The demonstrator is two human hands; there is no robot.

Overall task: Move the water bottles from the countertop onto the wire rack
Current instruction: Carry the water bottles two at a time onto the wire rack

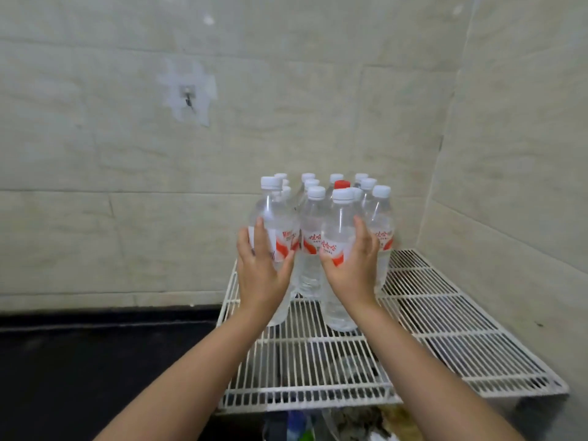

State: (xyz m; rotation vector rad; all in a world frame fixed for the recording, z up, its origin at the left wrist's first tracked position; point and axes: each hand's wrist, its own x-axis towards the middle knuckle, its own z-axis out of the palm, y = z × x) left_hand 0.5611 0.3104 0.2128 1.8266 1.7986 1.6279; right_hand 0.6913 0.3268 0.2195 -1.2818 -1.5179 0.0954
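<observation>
Both hands reach forward over the wire rack [413, 354], each wrapped around a water bottle. The left hand [259, 272] has its fingers partly curled around the front-left bottle [270, 224], thumb on the inner side. The right hand [353, 268] cups the front-right bottle [339, 224] the same way, with its thumb across the red and white label. Both bottles stand upright with their bases at the rack wires; whether they rest fully on it or are a touch above cannot be told.

Behind them a tight cluster of bottles [313, 237] stands upright on the back part of the rack, near the tiled wall [222, 148]. Nearly all have white caps; one red cap [342, 184] shows among them. The black counter [79, 361] lies to the left, and no bottles show on its visible part.

This looks like the setting-down step: two bottles are being placed in front of the group. The next move likely calls for seating both bases flat across the wires, then loosening the fingers without knocking the neighbours.

How many bottles stand in the cluster is hard to count, since they overlap. Dark, unclear objects lie under the rack, and a small hook [187, 95] sits on the wall.
</observation>
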